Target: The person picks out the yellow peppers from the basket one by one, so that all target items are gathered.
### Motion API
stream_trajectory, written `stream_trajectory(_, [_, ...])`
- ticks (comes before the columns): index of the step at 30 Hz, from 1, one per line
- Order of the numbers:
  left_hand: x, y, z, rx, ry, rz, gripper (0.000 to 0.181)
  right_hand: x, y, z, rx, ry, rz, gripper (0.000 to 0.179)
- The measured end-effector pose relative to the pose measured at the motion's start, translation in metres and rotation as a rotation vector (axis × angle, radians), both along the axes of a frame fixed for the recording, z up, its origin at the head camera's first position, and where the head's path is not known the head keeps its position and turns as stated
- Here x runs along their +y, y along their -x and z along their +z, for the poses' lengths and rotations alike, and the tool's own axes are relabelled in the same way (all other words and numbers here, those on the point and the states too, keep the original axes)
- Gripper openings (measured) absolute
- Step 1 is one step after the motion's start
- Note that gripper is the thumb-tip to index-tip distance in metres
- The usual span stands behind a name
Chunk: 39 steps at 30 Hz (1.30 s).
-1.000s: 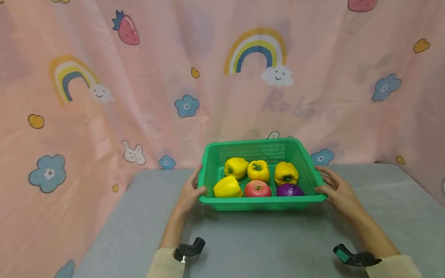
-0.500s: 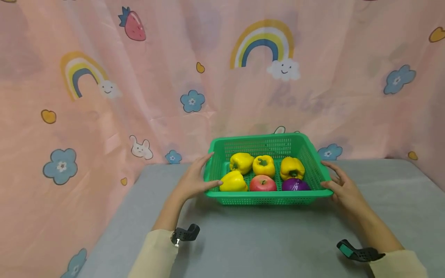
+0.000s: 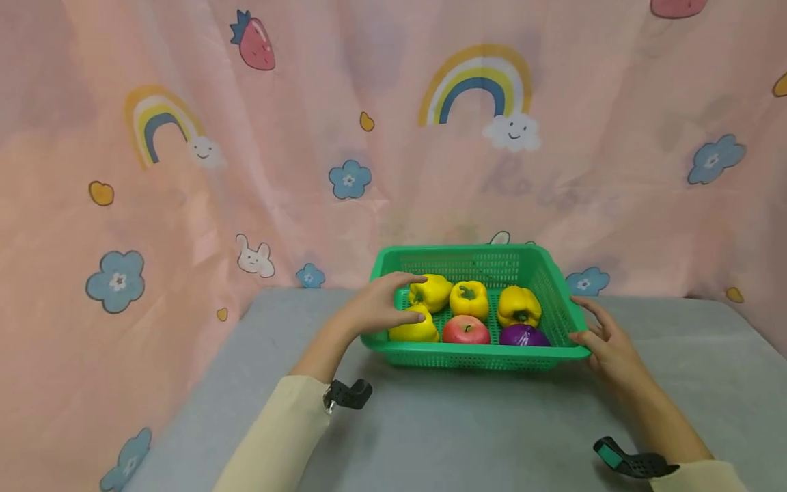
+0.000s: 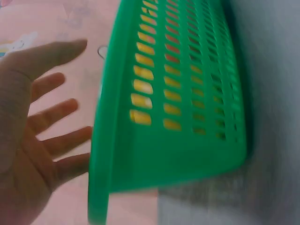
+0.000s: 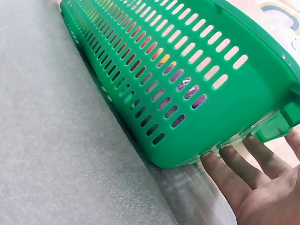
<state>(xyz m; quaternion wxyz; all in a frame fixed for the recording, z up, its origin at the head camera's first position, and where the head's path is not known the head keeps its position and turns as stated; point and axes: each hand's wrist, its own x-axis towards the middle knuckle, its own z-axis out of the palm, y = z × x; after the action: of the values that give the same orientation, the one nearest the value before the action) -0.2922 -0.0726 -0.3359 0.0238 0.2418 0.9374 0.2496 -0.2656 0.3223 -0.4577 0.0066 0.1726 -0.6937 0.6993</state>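
A green plastic basket (image 3: pixel 476 355) holds several yellow bell peppers (image 3: pixel 469 299), a red apple (image 3: pixel 466 330) and a shiny, round purple vegetable (image 3: pixel 524 335). My left hand (image 3: pixel 376 305) reaches over the basket's left rim, thumb and fingers spread apart near the two leftmost peppers, holding nothing. In the left wrist view its fingers are parted beside the green rim (image 4: pixel 101 154). My right hand (image 3: pixel 615 352) holds the basket's right end, thumb on the rim. In the right wrist view its fingertips (image 5: pixel 213 161) lie against the outer side wall, with the thumb hidden.
The basket stands on a grey cloth-covered table (image 3: pixel 467 424), toward its far edge. Behind it hangs a pink curtain (image 3: pixel 295 137) printed with rainbows, flowers and hearts. Dark wrist straps (image 3: pixel 350 394) sit at both sleeve cuffs.
My left hand has let go of the basket's left rim and moved right, over the peppers, with its fingers spread. My right hand stays on the right rim. The head view has shifted slightly.
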Motion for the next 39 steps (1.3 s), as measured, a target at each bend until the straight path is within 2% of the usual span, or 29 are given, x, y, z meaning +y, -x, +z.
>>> stream_trajectory(4, [0.009,0.006,-0.002,-0.115,-0.036,-0.026,0.067,-0.002,-0.002,0.0,0.0,-0.005,-0.021,0.062])
stream_trajectory(7, [0.014,0.01,-0.007,-0.158,-0.025,-0.029,0.065,-0.003,-0.002,0.0,-0.003,-0.003,-0.021,0.061])
stream_trajectory(11, [0.019,0.017,-0.012,-0.137,0.0,-0.03,0.062,-0.003,-0.003,0.0,0.003,-0.017,-0.029,0.061])
stream_trajectory(15, [0.021,0.024,-0.017,-0.107,-0.006,-0.015,0.062,-0.004,-0.002,-0.001,0.009,0.019,-0.015,0.06])
stream_trajectory(21, [0.02,0.03,-0.023,-0.131,0.039,-0.024,0.062,-0.005,-0.002,-0.002,0.013,0.071,0.005,0.06])
stream_trajectory(28, [0.02,0.031,-0.025,-0.129,0.094,-0.04,0.058,-0.008,-0.004,-0.003,0.01,0.1,-0.003,0.061])
stream_trajectory(39, [0.023,0.032,-0.026,-0.138,0.185,-0.021,0.056,-0.009,-0.004,0.0,0.022,0.084,-0.023,0.061])
